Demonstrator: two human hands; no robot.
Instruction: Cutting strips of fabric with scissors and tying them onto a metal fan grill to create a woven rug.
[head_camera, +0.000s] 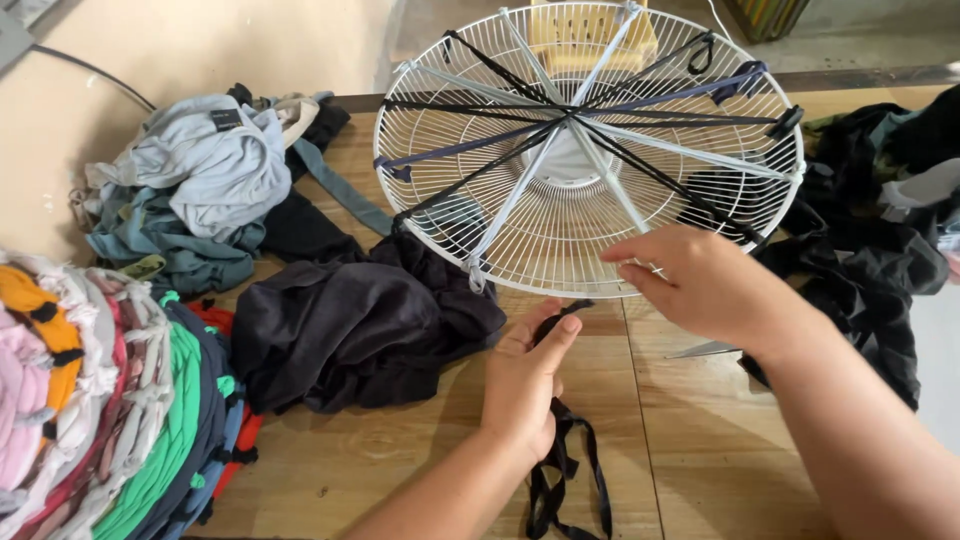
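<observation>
Black strip (565, 455) seemingly pinched in left hand (522, 385).

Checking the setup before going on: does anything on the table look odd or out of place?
Yes: the white fan guard lies tilted among clothes, with fabric strips strung across it like spokes. The left hand holds a black strip that trails off the table edge; the right hand touches the guard's rim.

A black fabric strip (566, 455) lies looped on the wooden table, its upper end pinched in the left hand (525, 385). Just beyond, a round white wire fan guard (590, 150), laced with dark and pale fabric strips radiating like spokes, rests tilted.
</observation>
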